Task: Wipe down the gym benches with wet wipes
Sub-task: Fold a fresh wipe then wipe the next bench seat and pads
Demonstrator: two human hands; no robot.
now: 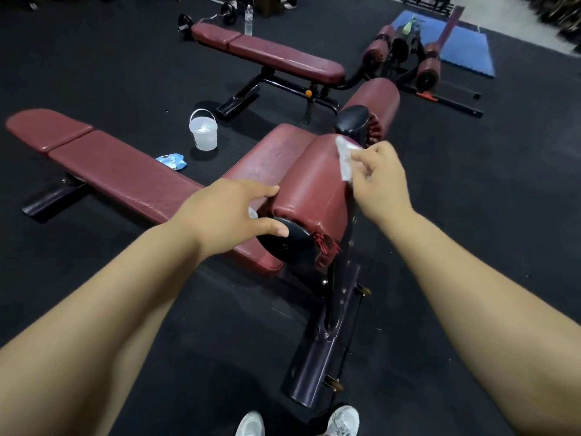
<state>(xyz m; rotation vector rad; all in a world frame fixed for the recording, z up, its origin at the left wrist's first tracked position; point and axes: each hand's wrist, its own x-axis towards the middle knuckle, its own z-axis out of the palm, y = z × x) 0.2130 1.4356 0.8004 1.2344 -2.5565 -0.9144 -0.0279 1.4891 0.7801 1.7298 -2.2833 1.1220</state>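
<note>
Left hand (229, 212): fingers straight, spread against the near end of the roller pad (311, 184), 9 o'clock side. Right hand (380, 180): pinches wet wipe (345, 158) at the pad's 2 o'clock edge. Bench (125, 171) runs toward 10 o'clock. Wipe pack (171, 160) and bucket (203, 133) on floor beyond. Second bench (267, 55) at 12 o'clock.

Both my arms reach forward. My left hand (232, 212) rests spread-fingered against the near end of the roller pad (311, 184) — my right hand (379, 177) pinches a wet wipe (345, 154) at its right side.
</note>
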